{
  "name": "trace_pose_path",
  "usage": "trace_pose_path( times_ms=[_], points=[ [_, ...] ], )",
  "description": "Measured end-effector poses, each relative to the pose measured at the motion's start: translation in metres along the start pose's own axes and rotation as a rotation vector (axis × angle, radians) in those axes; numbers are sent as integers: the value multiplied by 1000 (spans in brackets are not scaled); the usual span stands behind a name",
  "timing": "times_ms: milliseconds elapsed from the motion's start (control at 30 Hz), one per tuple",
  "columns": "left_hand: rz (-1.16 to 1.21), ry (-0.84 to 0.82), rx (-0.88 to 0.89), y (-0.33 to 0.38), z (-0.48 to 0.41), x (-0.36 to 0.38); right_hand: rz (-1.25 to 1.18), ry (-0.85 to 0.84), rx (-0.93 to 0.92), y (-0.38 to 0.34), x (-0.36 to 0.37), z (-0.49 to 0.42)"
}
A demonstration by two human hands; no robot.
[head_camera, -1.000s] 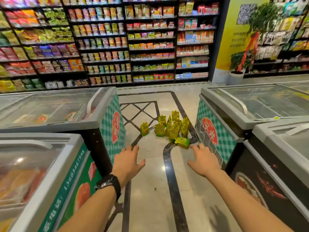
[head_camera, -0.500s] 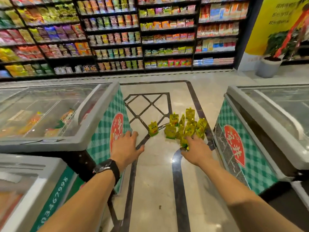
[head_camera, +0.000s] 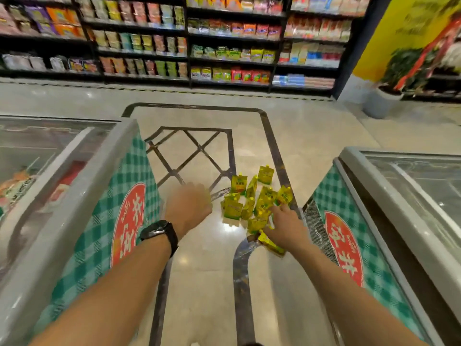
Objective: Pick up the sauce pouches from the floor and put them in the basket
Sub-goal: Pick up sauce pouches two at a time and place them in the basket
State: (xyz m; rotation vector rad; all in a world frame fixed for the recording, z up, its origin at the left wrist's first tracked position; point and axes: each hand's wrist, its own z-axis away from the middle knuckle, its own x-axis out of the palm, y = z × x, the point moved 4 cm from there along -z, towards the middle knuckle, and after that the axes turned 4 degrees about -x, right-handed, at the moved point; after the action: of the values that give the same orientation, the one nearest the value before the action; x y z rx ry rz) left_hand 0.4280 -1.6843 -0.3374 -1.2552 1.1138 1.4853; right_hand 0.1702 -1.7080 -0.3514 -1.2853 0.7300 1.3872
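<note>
Both hands have gone forward and down since half a second ago. The right hand (head_camera: 287, 227) is now at the near edge of the pouches, and the left hand (head_camera: 189, 204) covers the spot where one pouch stood apart on the left.

The right hand lies palm down with its fingers (head_camera: 278, 210) stretched fairly straight onto the nearest pouches, touching them rather than closed round any. One flat yellow-green pouch (head_camera: 271, 243) lies on its side just beside the heel of that hand.

The left hand is blurred and shows only its back, so I cannot tell whether its fingers are spread or closed on anything. A black wristwatch (head_camera: 159, 232) sits on that wrist.

The small yellow-green foil sauce pouches (head_camera: 252, 196) stand and lean in a tight cluster on the glossy beige stone floor (head_camera: 199, 283), beside its dark inlaid border line. They sit between the two hands, closer to the right one.

A grey glass-topped chest freezer with green check side panels (head_camera: 87, 196) flanks the aisle on the left, and a matching grey chest freezer (head_camera: 374, 208) stands on the right.

Beyond them, black shelves packed with bright packets (head_camera: 224, 46) run across the back. A potted green plant (head_camera: 399, 68) stands by a yellow wall panel (head_camera: 389, 33) at far right.
</note>
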Motion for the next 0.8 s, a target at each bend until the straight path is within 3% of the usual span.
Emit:
trace_pose_path(
  times_ms=[233,433,567,800],
  points=[
    [-75,-63,15,9,-145,34,33,-109,-6,33,0,-165],
    [-138,-167,-14,7,-256,89,-22,-240,-59,51,45,-314],
    [-142,-230,-53,-9,-328,161,-38,-360,-45,70,116,-399],
    [-170,-313,-22,-36,-438,388,43,-457,-64,111,323,-538]
  ],
)
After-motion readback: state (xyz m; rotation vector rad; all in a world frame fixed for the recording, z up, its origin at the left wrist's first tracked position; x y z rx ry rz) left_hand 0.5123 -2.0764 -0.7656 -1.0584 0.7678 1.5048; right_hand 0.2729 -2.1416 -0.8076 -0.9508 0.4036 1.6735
